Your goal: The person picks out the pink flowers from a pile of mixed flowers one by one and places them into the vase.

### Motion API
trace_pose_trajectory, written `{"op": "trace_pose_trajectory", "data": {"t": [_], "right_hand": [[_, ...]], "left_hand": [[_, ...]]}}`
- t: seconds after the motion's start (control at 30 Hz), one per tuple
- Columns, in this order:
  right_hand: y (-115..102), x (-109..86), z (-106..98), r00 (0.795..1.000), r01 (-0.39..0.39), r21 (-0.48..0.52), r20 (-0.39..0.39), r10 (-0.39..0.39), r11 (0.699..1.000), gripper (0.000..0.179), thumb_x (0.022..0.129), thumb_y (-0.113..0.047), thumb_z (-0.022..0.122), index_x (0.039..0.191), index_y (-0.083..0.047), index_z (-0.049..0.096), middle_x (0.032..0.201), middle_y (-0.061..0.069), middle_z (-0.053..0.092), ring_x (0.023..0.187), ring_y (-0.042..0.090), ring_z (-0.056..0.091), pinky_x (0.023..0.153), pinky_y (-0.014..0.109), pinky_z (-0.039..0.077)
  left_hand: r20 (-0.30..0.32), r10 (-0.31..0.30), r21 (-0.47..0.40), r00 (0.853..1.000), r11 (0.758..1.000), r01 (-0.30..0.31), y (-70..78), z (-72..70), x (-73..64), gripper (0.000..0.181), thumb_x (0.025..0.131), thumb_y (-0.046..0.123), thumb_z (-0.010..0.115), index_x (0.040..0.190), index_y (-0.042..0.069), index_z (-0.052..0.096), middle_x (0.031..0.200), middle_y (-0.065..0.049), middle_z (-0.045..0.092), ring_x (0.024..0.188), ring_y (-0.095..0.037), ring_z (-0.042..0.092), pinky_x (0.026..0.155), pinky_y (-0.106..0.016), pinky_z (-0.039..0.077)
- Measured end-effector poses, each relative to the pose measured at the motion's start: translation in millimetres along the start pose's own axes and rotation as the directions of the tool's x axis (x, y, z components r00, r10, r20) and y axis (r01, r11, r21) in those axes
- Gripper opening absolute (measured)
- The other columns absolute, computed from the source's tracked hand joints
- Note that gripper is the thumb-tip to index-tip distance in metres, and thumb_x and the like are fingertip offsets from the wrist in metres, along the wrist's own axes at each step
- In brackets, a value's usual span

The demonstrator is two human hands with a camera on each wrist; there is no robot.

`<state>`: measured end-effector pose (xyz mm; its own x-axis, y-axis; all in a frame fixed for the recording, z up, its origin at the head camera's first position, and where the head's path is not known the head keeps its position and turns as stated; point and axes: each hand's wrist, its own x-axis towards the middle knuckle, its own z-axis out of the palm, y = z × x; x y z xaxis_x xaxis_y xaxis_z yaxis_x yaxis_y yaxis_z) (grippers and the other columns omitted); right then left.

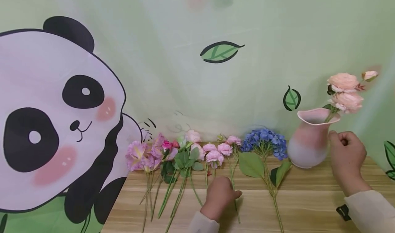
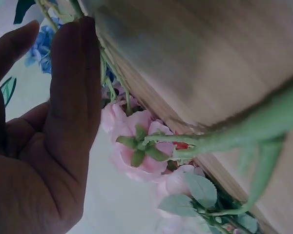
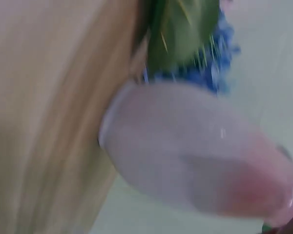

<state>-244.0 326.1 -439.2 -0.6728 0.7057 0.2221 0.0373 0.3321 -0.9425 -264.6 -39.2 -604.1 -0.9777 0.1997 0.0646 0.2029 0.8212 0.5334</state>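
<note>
My left hand is low over the table beside the stem of a pink rose spray. In the left wrist view its fingers are straight, the thumb stands apart, and a stem passes by the fingertips. My right hand is at the right side of a pink-and-white vase, fingers loosely bent and nothing seen in them; whether it touches the vase I cannot tell. The vase stands upright, with a peach rose stem leaning right in its mouth. The right wrist view is blurred.
A blue hydrangea with broad leaves lies left of the vase. Farther left lie pink lilies and roses with green stems on the wooden table. A panda-printed cloth hangs behind.
</note>
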Motion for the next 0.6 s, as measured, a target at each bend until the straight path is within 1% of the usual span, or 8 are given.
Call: {"op": "trace_pose_trajectory", "data": {"t": [0.03,0.1,0.2,0.3,0.37,0.43,0.53,0.6], "right_hand": [[2,-6.6,3,0.999,0.003,-0.019,0.034,-0.003,1.0,0.035,0.109,-0.035,0.065,0.078,-0.018,0.059,0.066,-0.02,0.046,0.068,0.006,0.045,0.065,0.022,0.036],[7,-19.6,10,0.994,0.03,-0.063,0.111,-0.023,0.998,0.032,0.11,-0.032,0.064,0.083,-0.014,0.065,0.068,-0.021,0.049,0.068,0.005,0.047,0.063,0.02,0.039],[13,-38.4,20,0.972,0.087,-0.133,0.229,-0.055,0.987,0.03,0.112,-0.031,0.065,0.093,-0.009,0.07,0.075,-0.023,0.055,0.074,0.003,0.05,0.067,0.019,0.042],[18,-56.1,29,0.935,0.149,-0.171,0.344,-0.083,0.974,0.031,0.114,-0.031,0.065,0.101,-0.005,0.075,0.085,-0.016,0.065,0.079,0.003,0.053,0.07,0.021,0.044],[20,-65.6,34,0.906,0.179,-0.181,0.413,-0.09,0.967,0.032,0.115,-0.032,0.064,0.106,-0.004,0.077,0.097,-0.006,0.073,0.084,0.004,0.055,0.072,0.022,0.046],[22,-73.7,37,0.874,0.203,-0.185,0.477,-0.092,0.962,0.033,0.116,-0.032,0.062,0.112,-0.004,0.078,0.108,0.006,0.078,0.087,0.005,0.057,0.073,0.024,0.048],[26,-82.3,40,0.837,0.24,-0.193,0.537,-0.102,0.951,0.033,0.116,-0.031,0.061,0.117,-0.004,0.08,0.119,0.015,0.08,0.091,0.005,0.06,0.076,0.024,0.05],[29,-86.9,40,0.823,0.258,-0.202,0.558,-0.106,0.945,0.032,0.116,-0.029,0.061,0.117,-0.005,0.081,0.118,0.016,0.081,0.091,0.005,0.061,0.077,0.023,0.051]], "left_hand": [[0.006,-0.009,0.034,1.0,0.999,0.009,-3.2,7.0,4.5,0.07,0.082,0.048,0.097,0.053,0.027,0.037,0.051,0.015,0.032,0.047,-0.009,0.034,0.047,-0.03,0.034],[0.02,-0.026,0.067,0.999,0.997,0.025,-3.4,10.7,9.0,0.069,0.082,0.052,0.098,0.054,0.027,0.039,0.053,0.013,0.041,0.048,-0.012,0.043,0.049,-0.032,0.039],[0.038,-0.023,0.109,0.999,0.994,0.018,0.1,11.4,12.9,0.07,0.083,0.05,0.098,0.053,0.026,0.04,0.053,0.01,0.047,0.05,-0.013,0.046,0.05,-0.033,0.042],[0.039,-0.02,0.158,0.999,0.987,0.013,2.5,13.4,18.0,0.064,0.082,0.046,0.098,0.052,0.026,0.045,0.055,0.008,0.055,0.052,-0.014,0.051,0.051,-0.034,0.043],[0.026,-0.017,0.172,1.0,0.985,0.012,1.8,16.9,22.7,0.058,0.079,0.041,0.1,0.053,0.026,0.05,0.058,0.006,0.06,0.054,-0.014,0.053,0.051,-0.034,0.045],[0.011,-0.026,0.175,1.0,0.984,0.024,0.7,19.6,26.4,0.053,0.077,0.037,0.101,0.054,0.025,0.054,0.061,0.005,0.063,0.055,-0.014,0.055,0.051,-0.034,0.046],[-0.018,-0.032,0.155,0.999,0.987,0.034,-0.2,21.5,29.1,0.05,0.075,0.033,0.103,0.056,0.021,0.058,0.064,0.003,0.066,0.056,-0.015,0.055,0.053,-0.034,0.049],[-0.03,-0.027,0.145,0.999,0.989,0.031,-0.5,21.0,29.6,0.047,0.075,0.031,0.103,0.058,0.018,0.061,0.064,0.001,0.066,0.057,-0.015,0.055,0.055,-0.034,0.051]]}}
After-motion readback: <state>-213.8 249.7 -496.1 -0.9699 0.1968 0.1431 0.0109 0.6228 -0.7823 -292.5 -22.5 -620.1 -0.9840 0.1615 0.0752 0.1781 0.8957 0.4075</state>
